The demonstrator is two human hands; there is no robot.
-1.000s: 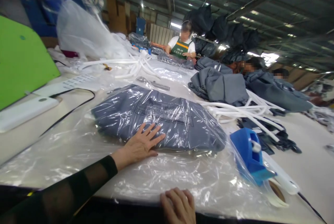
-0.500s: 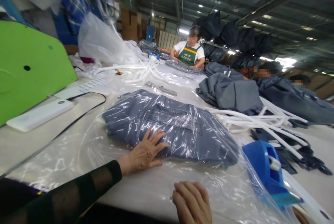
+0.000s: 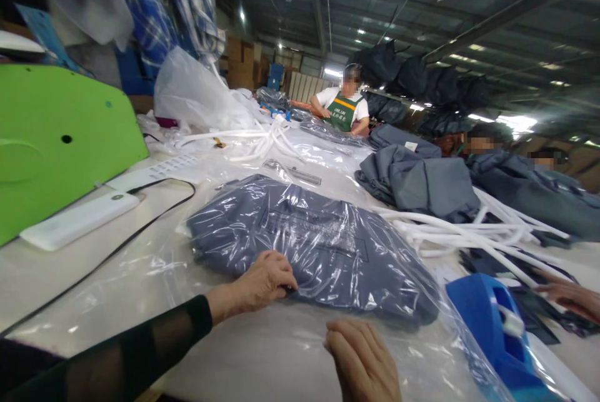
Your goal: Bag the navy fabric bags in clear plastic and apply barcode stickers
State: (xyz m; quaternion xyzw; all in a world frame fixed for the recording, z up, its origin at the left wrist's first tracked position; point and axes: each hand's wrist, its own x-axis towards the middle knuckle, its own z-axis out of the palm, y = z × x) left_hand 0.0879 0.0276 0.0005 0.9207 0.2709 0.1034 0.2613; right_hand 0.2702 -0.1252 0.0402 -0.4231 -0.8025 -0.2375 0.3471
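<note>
A folded dark grey-blue garment [image 3: 323,264] lies inside a clear plastic bag [image 3: 154,271] with printed text on top, flat on the table. My left hand [image 3: 262,280] is closed at the front edge of the bundle, thumb and fingers pinching the bag's film. Closer to me, my right hand [image 3: 360,358] rests low over the front of the bag with its fingers curled under. What those fingers hold, if anything, is hidden.
A blue tape dispenser [image 3: 492,327] stands at the right, near another person's hand [image 3: 572,296]. Grey fabric [image 3: 422,180] and white strips [image 3: 435,227] lie behind it. At left are a green panel [image 3: 70,145] and a white device [image 3: 79,217]. A co-worker [image 3: 344,108] stands opposite.
My left hand has gone from lying spread on the bag to fingers drawn together at its front edge. My right hand stays curled. Another person's hand has appeared at the right.
</note>
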